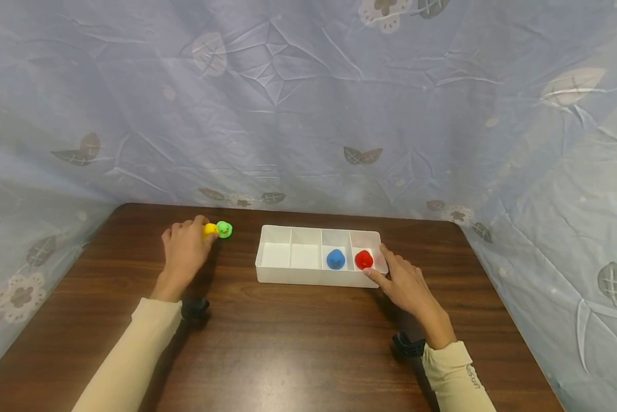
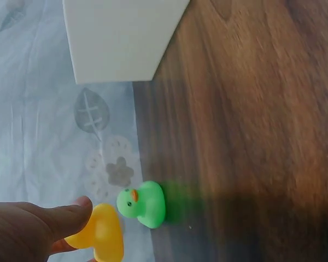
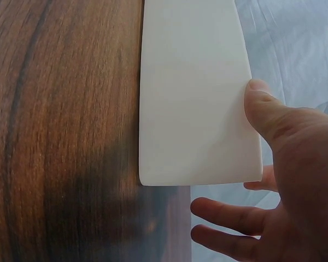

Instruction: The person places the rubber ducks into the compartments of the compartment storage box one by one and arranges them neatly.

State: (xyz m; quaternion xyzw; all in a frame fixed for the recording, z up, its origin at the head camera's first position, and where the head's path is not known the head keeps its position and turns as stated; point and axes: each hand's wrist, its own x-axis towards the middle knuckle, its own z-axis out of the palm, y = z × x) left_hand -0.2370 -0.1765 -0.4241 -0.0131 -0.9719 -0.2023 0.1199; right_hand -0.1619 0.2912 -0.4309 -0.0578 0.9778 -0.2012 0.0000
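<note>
At far left, the left hand (image 1: 186,247) grasps a small yellow toy duck of smooth, rubber-like material (image 2: 108,232), pinched between thumb and fingers; whether its base touches the surface cannot be told. The pinch leaves part of the body exposed, probably because so small a toy suits a fingertip hold. Just to its right, a matching bright green duck with an orange beak (image 2: 148,204) stands upright, unheld, on the dark brown wood-grain surface (image 1: 287,337). At centre lies a long, white, apparently plastic box with four compartments in a row (image 1: 313,277). Its third compartment from the left contains a blue toy duck (image 1: 335,259); the fourth, a small red toy (image 1: 363,260), the dividers keeping them apart. At right, the right hand (image 1: 405,283) grasps the box's near right corner, thumb on the near rim, presumably to steady it.
</note>
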